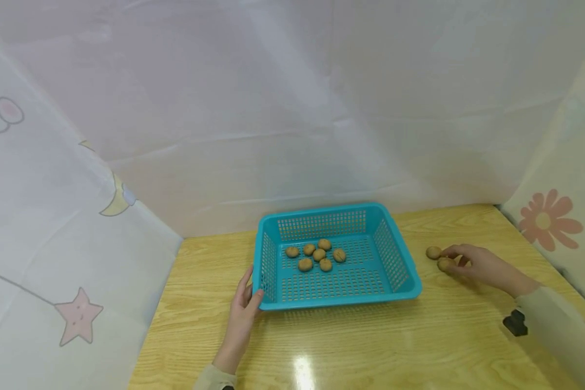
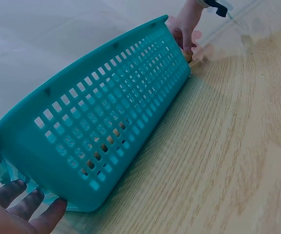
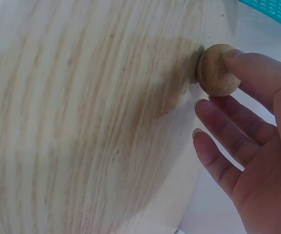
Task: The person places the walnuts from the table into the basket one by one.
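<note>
A turquoise plastic basket (image 1: 341,303) with slotted walls stands on the table, several walnuts (image 1: 305,264) lying on its floor towards the left. My left hand (image 1: 244,306) grips its near left corner, thumb over the rim and fingers against the outer wall. To the right of the basket, my right hand (image 1: 482,265) pinches a walnut (image 3: 218,70) at the tabletop between thumb and fingers; the other fingers are spread loosely in the right wrist view. Just behind that one lies another walnut (image 1: 433,252), apart from the basket.
The wood-grain table (image 1: 200,281) meets a pale cloth backdrop (image 1: 292,135) behind the basket. Printed cloth also hangs at the left and right, with a pink star (image 1: 79,317) and a flower (image 1: 548,219). A dark device (image 1: 515,323) sits at the right wrist.
</note>
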Demonstrator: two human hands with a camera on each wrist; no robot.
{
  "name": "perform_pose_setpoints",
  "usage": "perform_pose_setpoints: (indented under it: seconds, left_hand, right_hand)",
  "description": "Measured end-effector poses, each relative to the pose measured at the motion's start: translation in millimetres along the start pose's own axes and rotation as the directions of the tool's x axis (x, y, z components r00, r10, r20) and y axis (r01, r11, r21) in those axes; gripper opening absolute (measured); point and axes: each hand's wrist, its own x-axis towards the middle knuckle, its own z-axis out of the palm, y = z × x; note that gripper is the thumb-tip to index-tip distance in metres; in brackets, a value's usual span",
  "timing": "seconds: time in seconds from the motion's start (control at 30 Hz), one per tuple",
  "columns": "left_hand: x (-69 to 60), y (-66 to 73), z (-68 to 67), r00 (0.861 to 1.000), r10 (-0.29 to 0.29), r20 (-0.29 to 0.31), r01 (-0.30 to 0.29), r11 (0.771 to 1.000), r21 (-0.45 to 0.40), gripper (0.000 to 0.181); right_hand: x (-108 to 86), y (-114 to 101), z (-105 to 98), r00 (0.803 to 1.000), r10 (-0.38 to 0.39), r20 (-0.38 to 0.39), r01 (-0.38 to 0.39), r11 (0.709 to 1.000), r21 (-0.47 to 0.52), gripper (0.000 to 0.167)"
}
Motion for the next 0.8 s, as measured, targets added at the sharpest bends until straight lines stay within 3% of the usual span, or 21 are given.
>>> perform_pose_setpoints:
  seconds: [0.37,0.8]
  left_hand:
    - [0.0,0.1,0.3,1.0,-0.001,0.0,0.001,1.0,0.001,0.069]
    - [0.8,0.4,-0.4,1.0,0.01,0.004,-0.01,1.0,0.0,0.069]
  right_hand:
    - [2.2,1.3,2.3,1.0,0.002,0.008,-0.002,1.0,-0.008,0.025]
    - [1.7,-25.6,-17.1,0.99,-0.131,-0.061,0.126,0.989,-0.074,0.028]
